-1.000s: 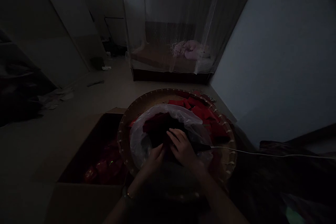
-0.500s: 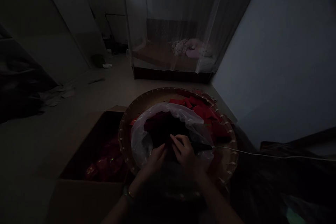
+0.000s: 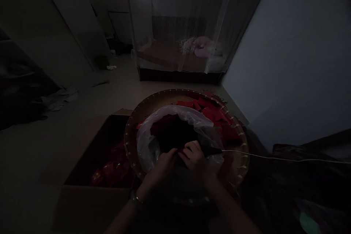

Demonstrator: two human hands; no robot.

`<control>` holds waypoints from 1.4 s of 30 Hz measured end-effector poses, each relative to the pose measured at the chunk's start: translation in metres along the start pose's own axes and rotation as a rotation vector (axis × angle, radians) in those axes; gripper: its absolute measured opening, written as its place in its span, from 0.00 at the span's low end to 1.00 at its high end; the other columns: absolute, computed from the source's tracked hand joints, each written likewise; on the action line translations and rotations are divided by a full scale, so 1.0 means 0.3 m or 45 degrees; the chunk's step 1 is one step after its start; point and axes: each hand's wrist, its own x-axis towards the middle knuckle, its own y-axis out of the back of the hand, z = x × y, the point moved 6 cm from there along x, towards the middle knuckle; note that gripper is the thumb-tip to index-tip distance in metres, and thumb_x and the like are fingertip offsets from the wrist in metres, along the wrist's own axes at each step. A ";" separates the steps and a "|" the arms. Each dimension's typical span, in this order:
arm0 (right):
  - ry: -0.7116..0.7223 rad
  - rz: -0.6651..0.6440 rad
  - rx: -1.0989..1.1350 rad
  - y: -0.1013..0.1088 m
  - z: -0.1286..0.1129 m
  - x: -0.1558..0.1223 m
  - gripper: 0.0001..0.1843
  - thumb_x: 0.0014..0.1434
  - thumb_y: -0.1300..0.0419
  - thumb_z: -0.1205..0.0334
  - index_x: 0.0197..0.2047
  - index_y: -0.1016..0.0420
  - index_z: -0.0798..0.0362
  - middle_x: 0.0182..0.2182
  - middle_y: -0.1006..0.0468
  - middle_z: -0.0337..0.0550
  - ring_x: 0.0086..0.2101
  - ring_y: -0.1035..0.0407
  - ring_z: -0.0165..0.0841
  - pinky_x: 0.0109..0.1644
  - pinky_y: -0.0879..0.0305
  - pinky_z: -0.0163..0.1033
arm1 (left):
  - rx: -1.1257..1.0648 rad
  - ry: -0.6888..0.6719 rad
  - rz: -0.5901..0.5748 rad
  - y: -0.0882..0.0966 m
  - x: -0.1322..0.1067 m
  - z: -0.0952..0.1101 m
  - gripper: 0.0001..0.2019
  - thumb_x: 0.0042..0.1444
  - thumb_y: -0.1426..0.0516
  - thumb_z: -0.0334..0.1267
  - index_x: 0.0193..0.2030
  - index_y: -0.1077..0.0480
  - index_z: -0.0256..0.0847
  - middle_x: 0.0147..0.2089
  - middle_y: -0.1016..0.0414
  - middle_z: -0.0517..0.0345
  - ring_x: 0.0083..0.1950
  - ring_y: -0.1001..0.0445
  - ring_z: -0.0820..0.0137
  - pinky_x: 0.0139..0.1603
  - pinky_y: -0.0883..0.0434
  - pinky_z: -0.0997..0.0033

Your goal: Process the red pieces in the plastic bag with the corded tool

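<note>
In dim light both hands work over a clear plastic bag (image 3: 146, 146) with a dark inside, standing in a round woven basket (image 3: 131, 119). My left hand (image 3: 166, 159) is closed, its thumb and fingertips pinched on something too dark to make out. Close beside it, my right hand (image 3: 194, 156) has its fingers curled. From behind its knuckles sticks out a dark handle-like tool (image 3: 211, 150) with a thin white cord (image 3: 260, 155); the grip looks closed around it, and its tip is hidden. Red packets (image 3: 210, 111) lie about the bag in the basket.
An open cardboard box (image 3: 90, 191) with shiny red packets (image 3: 111, 172) stands left of the basket. Behind are a netted bed (image 3: 170, 56) and pale floor (image 3: 115, 87). A white wall (image 3: 296, 55) rises on the right, above a dark heap.
My right fingers, stretched out before, are now curled in closer. My left fingertips have come up nearer to them. The bag and basket stay in place.
</note>
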 end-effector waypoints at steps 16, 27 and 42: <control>-0.737 -0.188 0.627 -0.043 0.172 -0.119 0.18 0.60 0.47 0.49 0.29 0.28 0.54 0.27 0.27 0.42 0.30 0.32 0.33 0.34 0.31 0.38 | -0.146 0.082 0.268 0.088 0.016 -0.078 0.13 0.53 0.46 0.44 0.36 0.27 0.38 0.33 0.23 0.55 0.34 0.26 0.68 0.35 0.31 0.72; -1.334 -0.256 1.425 -0.181 0.200 -0.187 0.30 0.43 0.35 0.40 0.39 0.24 0.58 0.36 0.22 0.48 0.35 0.27 0.38 0.43 0.30 0.46 | -0.131 0.064 0.166 0.093 0.007 -0.063 0.12 0.55 0.48 0.44 0.35 0.27 0.38 0.34 0.24 0.55 0.36 0.28 0.68 0.37 0.34 0.72; -1.318 -0.376 1.754 -0.222 0.150 -0.176 0.32 0.46 0.35 0.42 0.50 0.29 0.53 0.47 0.27 0.48 0.47 0.32 0.40 0.48 0.33 0.46 | 0.468 -0.310 0.498 0.097 -0.022 -0.018 0.24 0.53 0.43 0.40 0.57 0.38 0.38 0.56 0.33 0.44 0.57 0.36 0.57 0.54 0.34 0.56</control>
